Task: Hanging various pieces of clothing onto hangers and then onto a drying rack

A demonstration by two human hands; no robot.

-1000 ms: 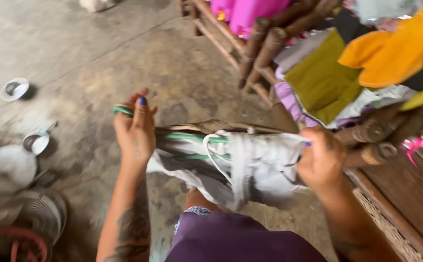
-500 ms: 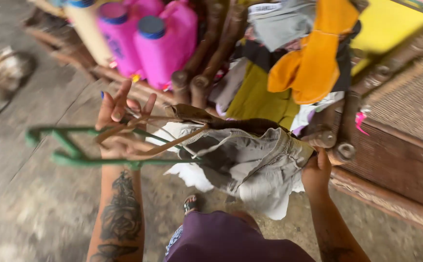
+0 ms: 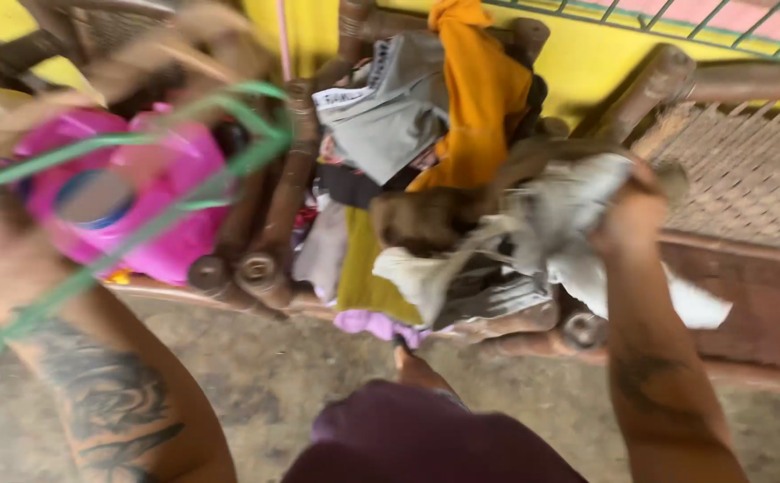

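Observation:
My left hand (image 3: 1,255) is blurred at the left edge, closed around a green wire hanger (image 3: 153,228) and some tan hangers (image 3: 175,45) that stick up and to the right over the pink jugs. My right hand (image 3: 631,215) grips a crumpled grey-white garment (image 3: 560,210) with a brown part (image 3: 425,219). It holds the garment against the clothes heaped on the wooden bench arm (image 3: 260,268). The hangers are clear of the garment.
Two pink jugs (image 3: 166,233) stand left of the bench arm. An orange garment (image 3: 475,98), a grey one (image 3: 390,112) and an olive cloth (image 3: 358,268) hang over the arm. A woven bench seat (image 3: 747,170) lies at right, with concrete floor (image 3: 318,376) below.
The hangers have come out of the garment and swung up and left with my left hand. My right hand carried the garment up to the bench pile. The view tilted upward.

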